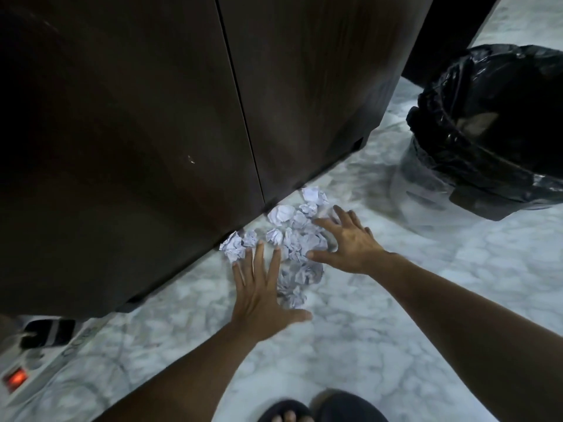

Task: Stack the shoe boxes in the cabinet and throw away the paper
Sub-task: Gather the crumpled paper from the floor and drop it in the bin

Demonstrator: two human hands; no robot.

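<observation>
Several crumpled white paper balls [292, 236] lie in a heap on the marble floor against the foot of the dark wooden cabinet [152, 132], whose two doors are shut. My left hand [262, 296] reaches in from below with fingers spread, its fingertips at the near left edge of the heap. My right hand [350, 242] hovers over the heap's right side, fingers spread and thumb touching the paper. Neither hand holds anything. No shoe boxes are in view.
A bin lined with a black bag [493, 132] stands open at the right, beside the cabinet's corner. A white power strip with a lit red switch [18, 379] lies at the lower left. My sandalled foot [286, 412] shows at the bottom edge.
</observation>
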